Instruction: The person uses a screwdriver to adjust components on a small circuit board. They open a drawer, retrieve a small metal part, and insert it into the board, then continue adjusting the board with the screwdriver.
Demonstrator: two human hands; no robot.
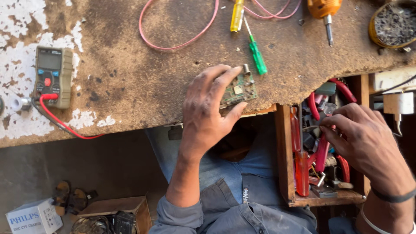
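The left hand [207, 113] pinches a small green circuit board [239, 90] at the worn bench [130, 73] edge, while the right hand [363, 138], fingers curled together, reaches among red-handled tools in an open wooden drawer [286, 156].

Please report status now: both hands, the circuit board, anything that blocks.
Left hand grips green circuit board at workbench edge. Right hand reaches into open tool drawer, touching red-handled pliers. Nothing blocks the board.

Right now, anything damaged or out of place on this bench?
Yes. The worktop is badly worn: its white coating has flaked off, bare brown board across most of it. The open drawer is a jumble of tools, where the right hand digs. The left hand holds a circuit board at the edge.
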